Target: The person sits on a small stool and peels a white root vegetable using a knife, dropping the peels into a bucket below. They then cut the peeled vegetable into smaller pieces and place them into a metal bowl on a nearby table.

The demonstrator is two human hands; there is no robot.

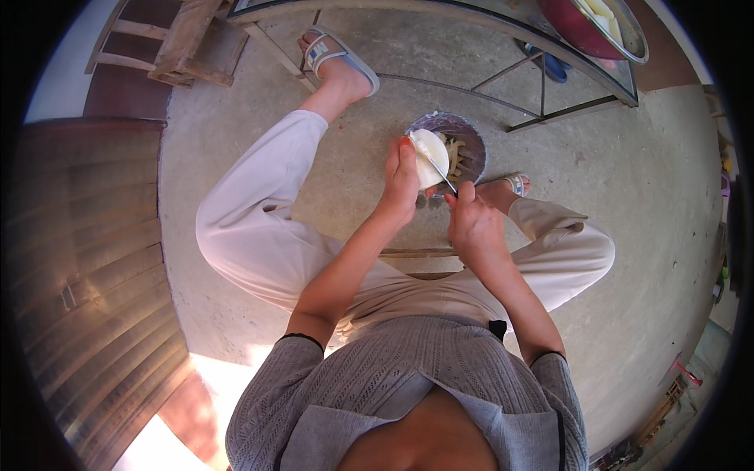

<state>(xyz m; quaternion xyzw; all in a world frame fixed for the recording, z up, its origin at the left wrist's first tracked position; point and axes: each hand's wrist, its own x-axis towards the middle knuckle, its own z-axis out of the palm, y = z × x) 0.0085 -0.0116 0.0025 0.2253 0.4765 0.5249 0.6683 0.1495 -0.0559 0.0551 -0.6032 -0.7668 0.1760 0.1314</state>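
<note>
My left hand (pixel 402 179) grips a large white piece of peeled vegetable or fruit (pixel 430 154), its cut face turned up. In my right hand (pixel 478 226) is a knife (pixel 443 174) with a dark handle, the blade lying against that white face. Below both hands a round bin (pixel 484 154) with a plastic liner stands on the floor between my feet. Pale cut strips (pixel 455 159) lie inside it. Part of the bin's left side is hidden behind the white piece and my left hand.
A metal-framed table (pixel 471 13) stretches across the far side, its legs and braces reaching the concrete floor (pixel 624 188). On its right end sits a red and silver bowl (pixel 580 26) with pale pieces. Blue slippers (pixel 551 65) lie beneath. A wooden chair (pixel 188 47) stands far left.
</note>
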